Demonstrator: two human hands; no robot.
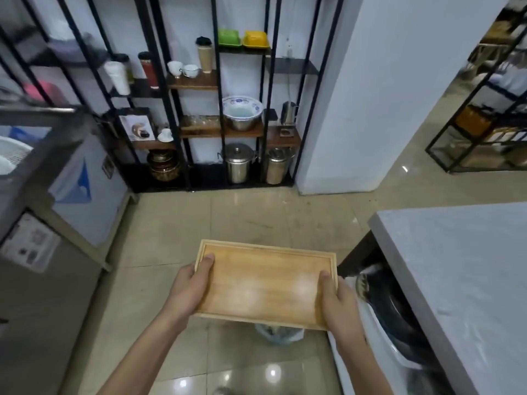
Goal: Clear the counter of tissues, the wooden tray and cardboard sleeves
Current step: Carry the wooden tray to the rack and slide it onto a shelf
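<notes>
Wooden tray (265,283) — gripped at both ends by left hand (189,289) and right hand (339,303).

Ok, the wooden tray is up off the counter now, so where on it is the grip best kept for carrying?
Hold the wooden tray by its two short ends, one from each side. The left hand and right hand already do so, thumbs over the raised rim. It is long, flat and roughly level, so end grips probably balance it best.

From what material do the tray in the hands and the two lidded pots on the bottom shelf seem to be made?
The tray looks like light wood with a smooth, slightly glossy finish: lengthwise grain and soft glare show. The lidded pots look like stainless steel: silvery, reflective walls. Neither is certain.
</notes>
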